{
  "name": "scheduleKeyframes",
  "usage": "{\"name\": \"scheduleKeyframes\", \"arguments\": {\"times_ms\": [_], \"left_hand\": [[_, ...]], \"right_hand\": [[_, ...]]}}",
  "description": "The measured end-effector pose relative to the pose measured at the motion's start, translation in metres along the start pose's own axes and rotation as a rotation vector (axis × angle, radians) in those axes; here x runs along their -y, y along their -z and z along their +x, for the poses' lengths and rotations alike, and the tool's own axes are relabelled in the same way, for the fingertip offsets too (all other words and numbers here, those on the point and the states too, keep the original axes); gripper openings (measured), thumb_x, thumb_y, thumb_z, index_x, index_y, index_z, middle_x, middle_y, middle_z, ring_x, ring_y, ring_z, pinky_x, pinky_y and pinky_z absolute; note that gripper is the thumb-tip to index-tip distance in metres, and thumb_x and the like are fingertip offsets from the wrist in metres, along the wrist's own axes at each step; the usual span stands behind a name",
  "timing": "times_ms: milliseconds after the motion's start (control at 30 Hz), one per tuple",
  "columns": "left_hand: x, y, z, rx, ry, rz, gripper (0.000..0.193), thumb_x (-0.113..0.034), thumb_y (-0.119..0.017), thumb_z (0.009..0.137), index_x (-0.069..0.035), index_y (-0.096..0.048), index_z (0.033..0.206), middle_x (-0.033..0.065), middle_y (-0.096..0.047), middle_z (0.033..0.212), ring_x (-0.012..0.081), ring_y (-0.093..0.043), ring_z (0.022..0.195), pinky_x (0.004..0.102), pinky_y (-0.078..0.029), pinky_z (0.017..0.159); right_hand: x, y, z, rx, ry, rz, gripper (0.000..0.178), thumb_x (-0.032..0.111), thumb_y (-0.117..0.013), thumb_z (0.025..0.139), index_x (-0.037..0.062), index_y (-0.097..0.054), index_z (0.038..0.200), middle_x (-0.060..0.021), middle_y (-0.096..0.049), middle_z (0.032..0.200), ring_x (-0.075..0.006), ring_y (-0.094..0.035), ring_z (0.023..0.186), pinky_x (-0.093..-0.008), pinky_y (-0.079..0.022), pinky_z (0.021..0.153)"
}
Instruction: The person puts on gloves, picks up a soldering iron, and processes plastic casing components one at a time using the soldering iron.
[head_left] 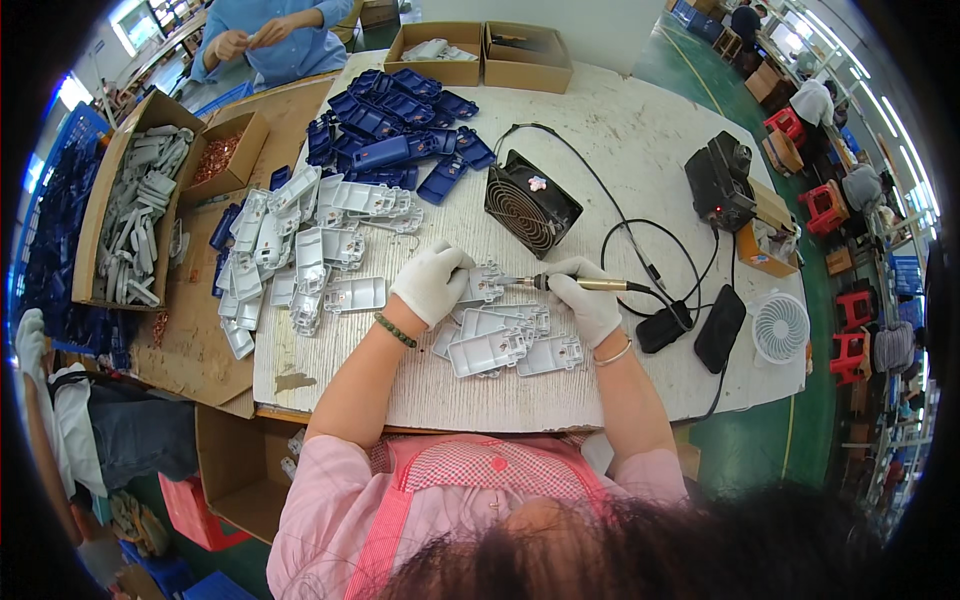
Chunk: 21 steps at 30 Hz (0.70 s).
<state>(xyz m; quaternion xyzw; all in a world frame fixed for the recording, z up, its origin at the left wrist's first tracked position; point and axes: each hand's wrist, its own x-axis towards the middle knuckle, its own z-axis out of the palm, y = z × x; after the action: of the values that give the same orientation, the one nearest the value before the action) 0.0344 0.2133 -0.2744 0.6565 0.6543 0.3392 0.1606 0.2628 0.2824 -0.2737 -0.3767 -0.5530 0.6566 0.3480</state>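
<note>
My left hand (432,282), in a white glove, is closed on the edge of a light grey plastic housing (484,284). In my gloved right hand (585,302) is a soldering iron (598,285), its tip pointing left onto the housing. What lies under the tip is too small to make out. Just below my hands several grey housings (487,352) lie in a loose pile. To the left is a bigger heap of grey housings (310,250). Beyond it are dark blue housings (395,150).
A black fan (532,205) stands beyond my hands. At the right are a black soldering station (722,182), looping cables and a small white fan (780,328). Cardboard boxes (527,57) stand at the back; another (120,215) holds grey parts. A co-worker (275,40) sits opposite.
</note>
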Motion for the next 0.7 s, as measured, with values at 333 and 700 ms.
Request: {"name": "scheduleKeyframes", "arguments": {"times_ms": [333, 700], "left_hand": [[0.0015, -0.0002, 0.0001, 0.001, -0.027, 0.017, 0.009, -0.011, -0.055, 0.079, -0.008, -0.063, 0.083, 0.0105, -0.057, 0.085, 0.0304, -0.058, 0.076, 0.0377, -0.048, 0.068], [-0.0027, 0.0015, 0.0008, -0.002, -0.043, 0.023, 0.009, -0.010, -0.056, 0.078, -0.008, -0.064, 0.082, 0.0096, -0.056, 0.081, 0.0283, -0.057, 0.076, 0.0343, -0.047, 0.069]], "right_hand": [[-0.0005, 0.0006, 0.0007, 0.006, -0.006, 0.000, 0.010, 0.011, -0.056, 0.081, 0.0014, -0.058, 0.085, -0.0022, -0.058, 0.068, -0.0045, -0.048, 0.054, -0.0180, -0.040, 0.049], [0.0008, 0.0025, -0.0007, 0.066, -0.002, -0.037, 0.009, 0.011, -0.057, 0.080, 0.0023, -0.059, 0.084, -0.0022, -0.057, 0.064, -0.0046, -0.050, 0.053, -0.0184, -0.039, 0.047]]}}
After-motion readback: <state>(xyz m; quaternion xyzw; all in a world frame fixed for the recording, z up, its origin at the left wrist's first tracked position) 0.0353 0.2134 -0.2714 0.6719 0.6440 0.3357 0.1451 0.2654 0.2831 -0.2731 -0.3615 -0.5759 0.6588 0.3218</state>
